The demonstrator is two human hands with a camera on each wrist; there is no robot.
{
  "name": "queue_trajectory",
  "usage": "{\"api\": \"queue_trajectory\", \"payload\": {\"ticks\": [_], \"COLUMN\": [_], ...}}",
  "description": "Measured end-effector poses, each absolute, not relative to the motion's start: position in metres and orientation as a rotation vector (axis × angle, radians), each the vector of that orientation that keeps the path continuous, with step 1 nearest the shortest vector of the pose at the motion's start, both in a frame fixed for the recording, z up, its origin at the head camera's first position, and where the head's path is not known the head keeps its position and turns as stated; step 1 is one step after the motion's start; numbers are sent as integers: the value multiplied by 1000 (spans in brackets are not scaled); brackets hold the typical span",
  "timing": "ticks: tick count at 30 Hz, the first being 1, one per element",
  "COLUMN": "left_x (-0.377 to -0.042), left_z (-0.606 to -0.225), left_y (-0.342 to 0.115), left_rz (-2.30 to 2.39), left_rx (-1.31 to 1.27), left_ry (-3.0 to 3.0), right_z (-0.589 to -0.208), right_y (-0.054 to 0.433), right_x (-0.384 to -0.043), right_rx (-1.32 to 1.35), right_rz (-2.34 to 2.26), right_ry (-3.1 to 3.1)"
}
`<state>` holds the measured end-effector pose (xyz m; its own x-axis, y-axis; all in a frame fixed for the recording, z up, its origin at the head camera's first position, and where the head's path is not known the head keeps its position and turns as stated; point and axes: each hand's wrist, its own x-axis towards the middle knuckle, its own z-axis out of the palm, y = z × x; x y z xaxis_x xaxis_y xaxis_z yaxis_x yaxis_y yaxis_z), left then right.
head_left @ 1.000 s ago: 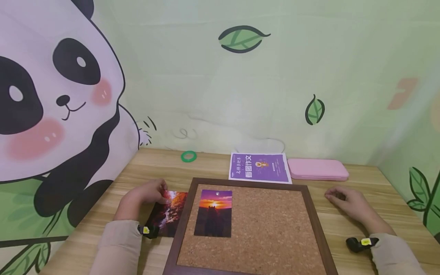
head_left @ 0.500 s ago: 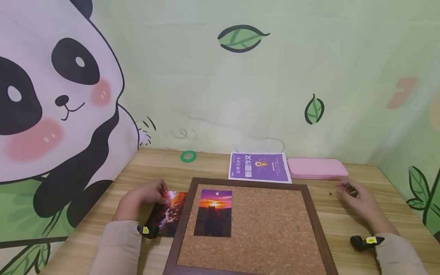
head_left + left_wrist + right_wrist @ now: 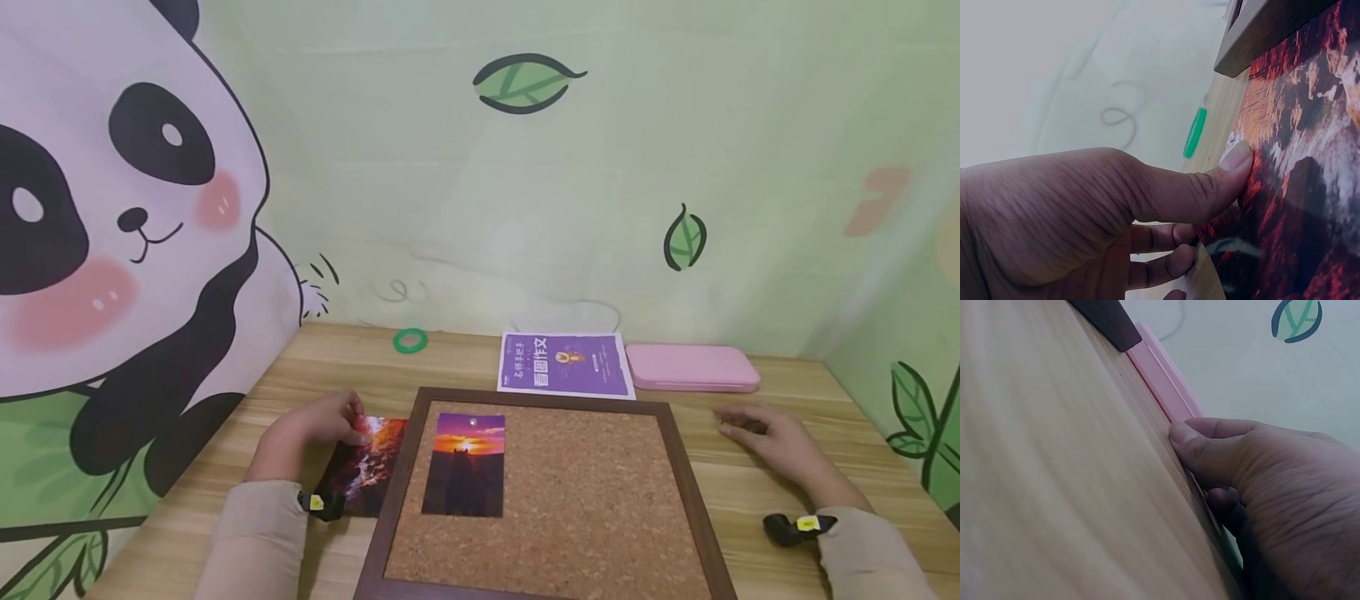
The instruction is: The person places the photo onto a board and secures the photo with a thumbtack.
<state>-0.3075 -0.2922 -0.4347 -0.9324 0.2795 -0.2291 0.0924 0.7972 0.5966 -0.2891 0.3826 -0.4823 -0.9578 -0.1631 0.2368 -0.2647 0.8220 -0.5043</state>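
My left hand (image 3: 322, 419) pinches a photo print (image 3: 1297, 162) of red, rocky scenery, with its thumb on the face and its other fingers at the edge. The photo lies left of a cork board (image 3: 585, 500) with a dark wooden frame, overlapping the frame's left side in the head view. A sunset photo (image 3: 464, 467) is on the cork at upper left, a small pale pin (image 3: 472, 422) at its top. Right of the board, my right hand (image 3: 772, 437) is low over the table, thumb and forefinger brought together. I cannot tell whether something small is between them.
A purple-covered booklet (image 3: 566, 365) lies behind the board, beside a pink case (image 3: 693, 368). The green ring (image 3: 410, 341) sits at the table's back left. A panda-printed backdrop (image 3: 525, 208) stands along the wooden table's (image 3: 817, 392) far edge.
My right hand moved slightly right and back, showing a small dark speck on the table, then came forward and left over that spot. My left hand has stayed on the photo.
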Motion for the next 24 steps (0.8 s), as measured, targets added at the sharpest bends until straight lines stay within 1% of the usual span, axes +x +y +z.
{"api": "queue_trajectory", "payload": {"ticks": [6, 14, 24], "left_x": [-308, -310, -312], "left_z": [-436, -437, -441], "left_y": [-294, -293, -297], "left_rz": [873, 877, 872], "left_rx": [277, 266, 301], "left_ry": [2683, 2674, 2698], "right_z": [-483, -484, -484], "right_y": [383, 388, 386], "right_x": [-291, -294, -294], "right_rx": [340, 442, 392], "right_rz": [819, 863, 823], "right_ry": [-2833, -2786, -2756]}}
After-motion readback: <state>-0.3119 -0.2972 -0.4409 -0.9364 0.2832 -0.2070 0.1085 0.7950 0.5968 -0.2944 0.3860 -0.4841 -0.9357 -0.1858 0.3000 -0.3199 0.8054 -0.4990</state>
